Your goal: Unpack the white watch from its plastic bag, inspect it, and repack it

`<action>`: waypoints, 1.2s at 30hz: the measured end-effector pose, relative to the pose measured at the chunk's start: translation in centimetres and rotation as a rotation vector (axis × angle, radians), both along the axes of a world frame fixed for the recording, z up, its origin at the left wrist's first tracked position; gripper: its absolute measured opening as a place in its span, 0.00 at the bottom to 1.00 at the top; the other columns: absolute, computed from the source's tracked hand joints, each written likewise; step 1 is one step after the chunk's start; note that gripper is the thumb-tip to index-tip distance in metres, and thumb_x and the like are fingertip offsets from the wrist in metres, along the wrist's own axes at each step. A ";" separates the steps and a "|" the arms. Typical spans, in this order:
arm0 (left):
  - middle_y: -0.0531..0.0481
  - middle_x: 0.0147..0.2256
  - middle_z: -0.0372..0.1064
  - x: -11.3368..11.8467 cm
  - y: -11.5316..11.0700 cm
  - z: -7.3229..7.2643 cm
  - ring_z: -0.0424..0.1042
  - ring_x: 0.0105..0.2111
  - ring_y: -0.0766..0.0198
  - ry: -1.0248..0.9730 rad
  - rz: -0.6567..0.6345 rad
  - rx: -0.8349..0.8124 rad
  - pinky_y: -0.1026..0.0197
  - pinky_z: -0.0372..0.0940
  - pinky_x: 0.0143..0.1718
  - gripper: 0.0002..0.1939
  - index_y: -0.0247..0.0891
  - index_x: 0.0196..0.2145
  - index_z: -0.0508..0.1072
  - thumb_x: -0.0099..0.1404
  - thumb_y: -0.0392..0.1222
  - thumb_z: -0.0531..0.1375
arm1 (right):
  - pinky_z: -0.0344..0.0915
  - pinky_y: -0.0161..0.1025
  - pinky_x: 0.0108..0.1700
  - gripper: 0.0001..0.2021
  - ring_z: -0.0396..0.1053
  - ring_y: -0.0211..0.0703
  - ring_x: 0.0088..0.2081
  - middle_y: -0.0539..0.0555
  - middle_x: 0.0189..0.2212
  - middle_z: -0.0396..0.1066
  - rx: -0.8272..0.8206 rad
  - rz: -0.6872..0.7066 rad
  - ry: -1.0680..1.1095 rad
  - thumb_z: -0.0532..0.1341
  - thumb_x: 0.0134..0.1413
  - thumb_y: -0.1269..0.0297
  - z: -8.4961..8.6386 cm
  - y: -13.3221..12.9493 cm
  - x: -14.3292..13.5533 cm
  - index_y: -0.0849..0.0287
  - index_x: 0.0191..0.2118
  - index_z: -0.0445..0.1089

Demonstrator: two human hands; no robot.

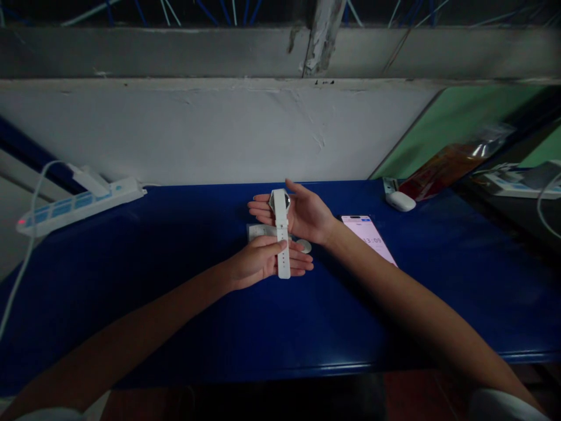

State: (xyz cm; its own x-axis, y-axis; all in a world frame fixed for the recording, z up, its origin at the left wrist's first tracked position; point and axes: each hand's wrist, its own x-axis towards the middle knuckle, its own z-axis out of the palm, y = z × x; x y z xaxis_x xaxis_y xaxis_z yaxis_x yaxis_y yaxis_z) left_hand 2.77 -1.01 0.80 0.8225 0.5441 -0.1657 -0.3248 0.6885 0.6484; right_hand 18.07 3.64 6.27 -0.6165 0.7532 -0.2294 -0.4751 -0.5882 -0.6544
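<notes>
Stretching from near to far over the glossy dark blue bench point(197, 222), a white strap-style wristwatch point(281, 235) lies across both hands, its long axis almost straight up the scene, with the far end tipped very slightly left. Its round, metallic-rimmed case, partly covered by white strap, is at the far end; the buckle sits midway, and the perforated strap tail points near. The left hand point(256, 260) pinches this tail, thumb on top and fingers extended rightward beneath it. The right hand point(309, 216) is palm up beneath the case, its fingers extended leftward and its thumb held wide, not gripping. Behind the hands, a small pale packet point(258, 231) and a flat white disc point(304, 246) are partly hidden. A lit pink-screened phone point(366, 237) lies just right of the right wrist; farther right is a smooth white oval object point(400, 201). At far left rests a white-and-blue power strip point(83, 202).
</notes>
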 end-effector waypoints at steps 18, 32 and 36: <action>0.36 0.39 0.78 -0.5 0.5 1.6 0.78 0.41 0.53 0.131 0.145 -0.042 0.49 0.70 0.47 0.19 0.28 0.39 0.75 0.74 0.47 0.52 | 0.72 0.34 0.32 0.19 0.73 0.37 0.26 0.53 0.27 0.76 0.043 -0.349 -0.029 0.46 0.66 0.59 -0.1 0.7 0.4 0.62 0.38 0.73; 0.39 0.42 0.77 0.0 0.3 1.6 0.76 0.48 0.50 0.090 0.351 0.130 0.45 0.61 0.58 0.10 0.32 0.43 0.74 0.66 0.40 0.63 | 0.66 0.36 0.33 0.15 0.71 0.38 0.31 0.51 0.29 0.76 0.942 -0.500 -0.650 0.67 0.53 0.49 0.0 -0.8 -0.4 0.57 0.31 0.78; 0.37 0.40 0.78 0.0 0.1 1.3 0.77 0.45 0.51 0.131 0.303 0.149 0.47 0.64 0.56 0.10 0.28 0.42 0.75 0.69 0.39 0.61 | 0.61 0.33 0.26 0.19 0.66 0.34 0.24 0.49 0.25 0.75 0.836 -0.338 -0.611 0.63 0.56 0.45 -0.7 -0.4 -0.2 0.58 0.31 0.78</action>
State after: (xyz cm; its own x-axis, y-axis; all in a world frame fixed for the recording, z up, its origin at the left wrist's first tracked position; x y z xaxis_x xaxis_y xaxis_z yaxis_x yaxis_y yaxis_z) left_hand 2.77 -0.95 2.14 0.5968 0.7863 -0.1595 -0.4073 0.4682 0.7842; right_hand 17.84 3.22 5.58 -0.3044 0.9226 0.2368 0.0126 0.2525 -0.9675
